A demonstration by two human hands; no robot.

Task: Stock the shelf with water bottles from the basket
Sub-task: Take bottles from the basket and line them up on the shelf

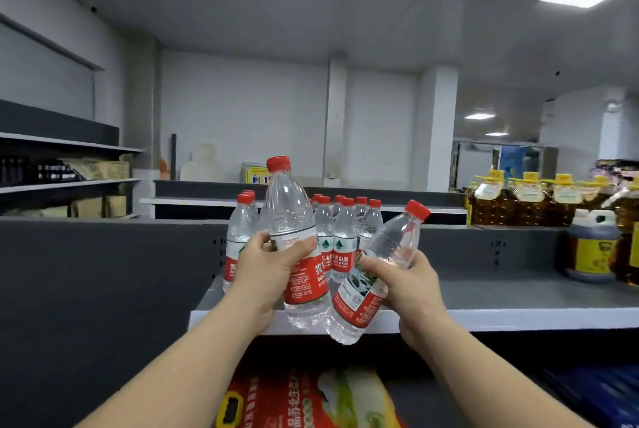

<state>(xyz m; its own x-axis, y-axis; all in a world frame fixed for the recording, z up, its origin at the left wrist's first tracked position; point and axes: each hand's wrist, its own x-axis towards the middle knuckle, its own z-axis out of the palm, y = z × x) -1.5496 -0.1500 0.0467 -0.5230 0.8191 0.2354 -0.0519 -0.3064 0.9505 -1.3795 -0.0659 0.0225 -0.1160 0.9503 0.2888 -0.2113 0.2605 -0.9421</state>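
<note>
Left hand [268,268] wrapped round an upright water bottle [294,241], right hand [411,284] gripping a tilted bottle [377,272], above the shelf [501,318] edge.

Both hands grip bottles above the shelf [518,318] edge — left hand [268,266] upright bottle [294,237], right hand [413,280] tilted bottle [377,272].

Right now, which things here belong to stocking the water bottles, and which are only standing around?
Belong to the job:
- upright bottle in the left hand
- tilted bottle in the right hand
- stocked water bottles at the back
- shelf

Just standing about:
- oil bottles, far right
- dark jug
- red and yellow bag below
- cardboard boxes, left shelves
</note>
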